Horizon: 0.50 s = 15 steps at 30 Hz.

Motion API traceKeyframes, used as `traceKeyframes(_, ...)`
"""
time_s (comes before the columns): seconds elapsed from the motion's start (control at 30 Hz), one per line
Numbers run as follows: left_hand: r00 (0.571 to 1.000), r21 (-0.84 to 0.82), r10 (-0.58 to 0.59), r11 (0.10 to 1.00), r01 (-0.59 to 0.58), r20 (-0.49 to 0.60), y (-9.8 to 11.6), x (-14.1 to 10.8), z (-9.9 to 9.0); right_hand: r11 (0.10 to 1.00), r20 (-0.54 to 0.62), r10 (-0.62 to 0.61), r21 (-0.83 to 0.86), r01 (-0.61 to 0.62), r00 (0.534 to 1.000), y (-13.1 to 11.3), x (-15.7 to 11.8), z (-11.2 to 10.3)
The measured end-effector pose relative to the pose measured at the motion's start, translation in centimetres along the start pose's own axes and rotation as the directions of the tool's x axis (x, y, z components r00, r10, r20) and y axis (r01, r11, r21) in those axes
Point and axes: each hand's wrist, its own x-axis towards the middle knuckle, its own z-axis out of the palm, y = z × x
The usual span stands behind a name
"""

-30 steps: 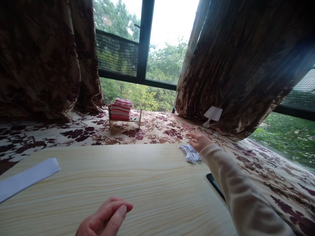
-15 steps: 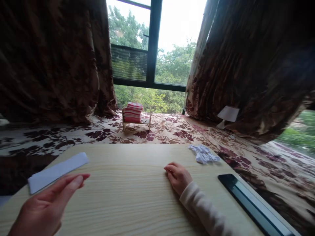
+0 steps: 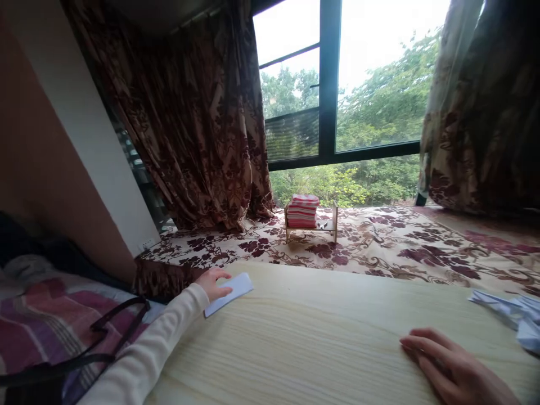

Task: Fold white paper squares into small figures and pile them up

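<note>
My left hand [image 3: 214, 284] reaches to the far left of the wooden table, its thumb and fingers apart over the near-left side of a strip-shaped stack of white paper [image 3: 236, 289]. The fingertips are at the paper, though whether they press on it I cannot tell. My right hand [image 3: 451, 357] rests on the tabletop [image 3: 320, 332] at the right, fingers stretched out loosely side by side, with nothing seen in them. Beyond it, at the right edge of view, lies a pile of folded white paper pieces [image 3: 525, 318].
On the floral cloth [image 3: 379, 236] behind the table stands a small wooden rack [image 3: 335, 222] bearing a stack of red-and-white striped cloths [image 3: 302, 212]. Left of the table are a striped bedcover [image 3: 37, 315] and a dark strap [image 3: 122, 332]. A curtain [image 3: 211, 129] hangs beside the window.
The view has swung left. My left hand has gone from a pinch above the near table to the white paper stack and opened. My right hand stays resting on the table.
</note>
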Motion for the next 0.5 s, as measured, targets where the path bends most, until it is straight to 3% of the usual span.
traceKeyframes(0.13,0.988,0.099,0.037,0.994,-0.052,0.153,0.0,1.2,1.1,1.0,-0.001,-0.001,0.025,0.001,1.0,-0.6,0.2,-0.3)
traceKeyframes(0.23,0.978,0.141,0.032,0.988,-0.062,0.208,0.0,1.5,1.6,0.995,-0.062,0.075,0.067,-0.071,0.995,-1.5,0.2,-0.4)
traceKeyframes(0.4,0.981,0.126,0.05,0.989,-0.075,0.189,0.5,1.9,1.3,0.979,-0.047,0.16,0.139,-0.152,0.986,-2.1,0.5,-0.2)
traceKeyframes(0.5,0.983,0.043,0.11,0.992,-0.117,0.149,1.9,1.6,0.8,0.975,-0.013,0.188,0.122,-0.185,0.982,-3.1,1.2,-1.4)
